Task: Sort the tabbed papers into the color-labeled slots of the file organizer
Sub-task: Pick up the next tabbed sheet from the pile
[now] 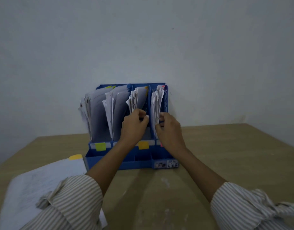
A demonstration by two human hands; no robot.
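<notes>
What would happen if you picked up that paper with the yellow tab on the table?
The sheet looks thin, so it would probably droop and bend. It likely weighs very little. Lying flat on the table, it may be fiddly to lift.

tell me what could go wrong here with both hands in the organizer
1. The right hand pinches the crumpled pink-slot papers; pulling could tear or crease them.
2. The left hand is at the orange slot's leaning sheets, which might spill forward.
3. The orange-tabbed stack lies close under the left sleeve and could be swept aside.
</notes>
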